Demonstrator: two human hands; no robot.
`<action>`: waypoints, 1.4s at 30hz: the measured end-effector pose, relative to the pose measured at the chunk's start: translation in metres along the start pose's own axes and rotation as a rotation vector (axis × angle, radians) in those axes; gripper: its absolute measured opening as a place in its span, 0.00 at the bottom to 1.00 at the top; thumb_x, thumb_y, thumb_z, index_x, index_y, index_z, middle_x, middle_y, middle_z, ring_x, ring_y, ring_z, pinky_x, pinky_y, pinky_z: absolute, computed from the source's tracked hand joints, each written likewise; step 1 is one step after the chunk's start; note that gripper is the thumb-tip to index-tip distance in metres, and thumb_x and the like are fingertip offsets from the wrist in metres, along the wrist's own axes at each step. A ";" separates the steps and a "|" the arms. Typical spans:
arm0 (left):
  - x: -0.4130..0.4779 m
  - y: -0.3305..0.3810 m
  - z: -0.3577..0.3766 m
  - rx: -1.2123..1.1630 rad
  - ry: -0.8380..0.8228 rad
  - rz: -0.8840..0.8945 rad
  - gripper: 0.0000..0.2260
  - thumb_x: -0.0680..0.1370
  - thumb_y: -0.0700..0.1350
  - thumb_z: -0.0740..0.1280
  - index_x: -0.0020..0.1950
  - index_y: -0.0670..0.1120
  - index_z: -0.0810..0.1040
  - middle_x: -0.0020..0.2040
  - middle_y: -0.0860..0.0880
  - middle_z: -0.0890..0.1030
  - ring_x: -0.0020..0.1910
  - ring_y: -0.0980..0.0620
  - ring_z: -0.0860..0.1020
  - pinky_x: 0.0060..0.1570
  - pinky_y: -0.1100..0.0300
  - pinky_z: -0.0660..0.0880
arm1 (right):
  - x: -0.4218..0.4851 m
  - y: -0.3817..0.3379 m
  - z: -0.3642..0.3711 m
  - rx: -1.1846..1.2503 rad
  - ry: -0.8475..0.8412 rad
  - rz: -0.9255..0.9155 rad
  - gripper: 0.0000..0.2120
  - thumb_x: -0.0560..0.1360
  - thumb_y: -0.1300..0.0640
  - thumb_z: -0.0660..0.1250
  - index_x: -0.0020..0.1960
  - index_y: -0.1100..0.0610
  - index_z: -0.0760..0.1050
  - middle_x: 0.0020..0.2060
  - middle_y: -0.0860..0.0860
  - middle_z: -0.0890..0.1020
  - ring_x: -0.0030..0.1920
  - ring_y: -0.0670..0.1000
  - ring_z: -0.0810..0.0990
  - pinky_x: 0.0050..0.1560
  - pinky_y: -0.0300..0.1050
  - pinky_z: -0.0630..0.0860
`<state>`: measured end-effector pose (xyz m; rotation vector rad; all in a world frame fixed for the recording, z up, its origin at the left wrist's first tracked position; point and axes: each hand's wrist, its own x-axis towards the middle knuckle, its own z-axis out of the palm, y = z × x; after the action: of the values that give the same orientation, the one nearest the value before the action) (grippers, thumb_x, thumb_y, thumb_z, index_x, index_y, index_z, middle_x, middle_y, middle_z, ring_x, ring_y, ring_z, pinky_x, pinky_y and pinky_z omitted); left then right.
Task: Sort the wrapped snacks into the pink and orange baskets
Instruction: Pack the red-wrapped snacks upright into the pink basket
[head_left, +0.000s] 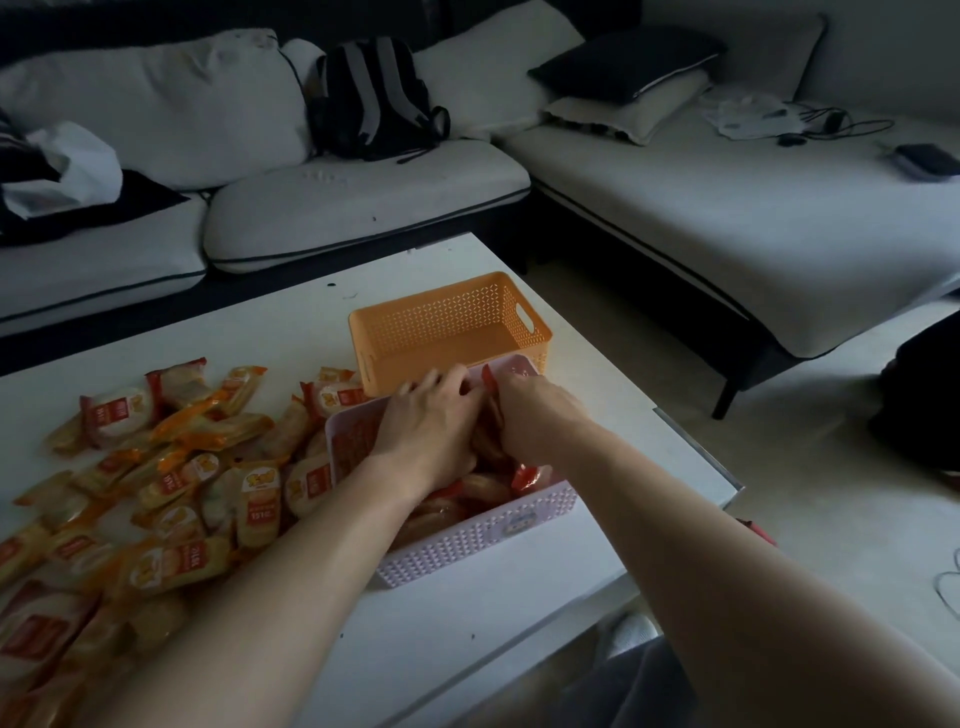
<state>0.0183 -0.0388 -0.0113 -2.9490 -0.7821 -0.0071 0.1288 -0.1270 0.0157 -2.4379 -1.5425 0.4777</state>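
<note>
Left hand (426, 431): centre frame, fingers curled down into the pink basket (467, 540); I cannot tell what they hold.
Right hand (535, 415): touching it, pinching an upright red pack (491, 382).
Orange basket (452, 322): just behind, empty.
Loose snacks (182, 467): lower left.
Doing it well: I'd pack reds snugly, keeping orange wrappers out.

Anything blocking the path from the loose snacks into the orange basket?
Nothing visible. The orange basket is open-topped and looks empty; the snack pile lies to its left. The pink basket, with left hand and right hand inside, sits nearer the person.
</note>
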 end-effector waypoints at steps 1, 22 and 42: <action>-0.001 0.000 0.003 0.001 0.015 -0.002 0.20 0.72 0.49 0.70 0.64 0.52 0.73 0.66 0.49 0.71 0.63 0.43 0.71 0.57 0.48 0.71 | 0.001 0.001 0.000 -0.002 -0.045 -0.013 0.02 0.79 0.61 0.65 0.47 0.58 0.74 0.35 0.49 0.75 0.34 0.47 0.74 0.34 0.38 0.72; -0.026 0.007 -0.017 -0.919 0.140 -0.165 0.07 0.84 0.47 0.64 0.51 0.57 0.80 0.47 0.57 0.83 0.45 0.59 0.81 0.46 0.59 0.78 | -0.019 0.035 -0.047 0.152 0.012 -0.147 0.11 0.74 0.62 0.72 0.53 0.50 0.83 0.46 0.43 0.83 0.45 0.42 0.81 0.42 0.34 0.77; -0.024 -0.005 -0.022 -0.790 -0.070 -0.110 0.08 0.76 0.44 0.74 0.48 0.58 0.81 0.45 0.62 0.82 0.48 0.64 0.80 0.45 0.68 0.75 | 0.000 0.017 -0.010 0.003 0.324 0.109 0.12 0.77 0.51 0.71 0.51 0.59 0.76 0.39 0.52 0.78 0.33 0.49 0.77 0.30 0.43 0.75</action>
<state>-0.0043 -0.0479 0.0108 -3.6370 -1.1741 -0.2856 0.1463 -0.1344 0.0189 -2.4569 -1.2806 0.0934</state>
